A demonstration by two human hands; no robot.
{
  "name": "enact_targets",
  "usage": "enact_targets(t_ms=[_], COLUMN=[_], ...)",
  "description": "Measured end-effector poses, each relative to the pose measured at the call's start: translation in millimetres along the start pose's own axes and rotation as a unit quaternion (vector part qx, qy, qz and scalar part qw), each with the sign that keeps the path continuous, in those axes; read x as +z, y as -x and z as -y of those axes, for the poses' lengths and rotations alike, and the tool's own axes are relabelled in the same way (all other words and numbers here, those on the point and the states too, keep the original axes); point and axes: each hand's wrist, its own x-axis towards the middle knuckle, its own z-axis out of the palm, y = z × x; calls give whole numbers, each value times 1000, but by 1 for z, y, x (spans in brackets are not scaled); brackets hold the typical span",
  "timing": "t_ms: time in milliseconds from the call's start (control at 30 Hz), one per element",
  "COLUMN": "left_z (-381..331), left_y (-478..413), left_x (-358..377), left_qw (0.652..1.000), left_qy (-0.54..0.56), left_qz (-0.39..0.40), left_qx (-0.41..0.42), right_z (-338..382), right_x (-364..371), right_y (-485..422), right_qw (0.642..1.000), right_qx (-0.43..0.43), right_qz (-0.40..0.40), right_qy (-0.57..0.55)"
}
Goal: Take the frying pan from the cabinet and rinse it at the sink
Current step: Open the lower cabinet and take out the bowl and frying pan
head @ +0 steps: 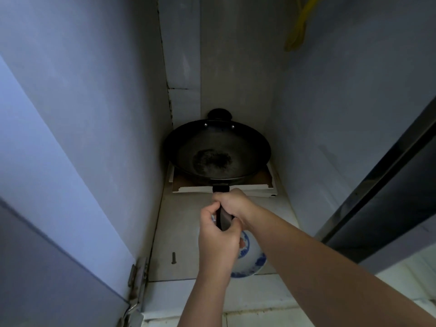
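Reaching into the open cabinet with both arms and gripping the long dark handle of the frying pan with both hands. Wrapping the left hand round the near end of that handle, thumb and fingers curled about it. Wrapping the right hand round it farther in, just short of the pan's rim, knuckles facing up and touching the left hand's fingers. Finding the pan deep at the back of the cabinet, black and round, open side up, showing a dull scorched patch in its middle and a small loop grip riveted at its far rim. Seeing it over a flat white-and-brown cardboard box lying on the cabinet floor, close between the two side walls; not being able to tell whether it is resting on the box or lifted just clear. Noticing a blue-and-white bowl on that floor near the front edge, directly beneath the left hand and wrist and partly hidden by them. Noting a small dark screw left of the bowl, apart from it. Looking past an open door on the left with a metal hinge at its lower corner, a dark-edged panel on the right, and something yellow hanging high up, too blurred to identify.
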Motion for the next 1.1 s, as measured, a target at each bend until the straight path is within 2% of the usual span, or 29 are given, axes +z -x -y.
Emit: enact_targets(t_ms=[200, 433, 567, 800, 1100], left_z=[1, -8, -26, -70, -137], left_y=[18, 53, 94, 180, 268], left_x=[0, -7, -10, -7, -10], left_qw=[1000, 999, 1000, 998, 994], left_qy=[-3, -7, -23, 17, 4], left_qz=[-5, 23, 15, -18, -28], left_qx=[20, 22, -4, -61, -105], right_z=[-5, -13, -11, 1, 31], right_x=[-4, -8, -16, -31, -50], right_y=[17, 47, 88, 170, 269], right_qw=[998, 999, 999, 998, 992], right_qx=[-41, -48, -35, 2, 39], right_qz=[2, 6, -1, 36, 76], right_qy=[41, -17, -13, 53, 89])
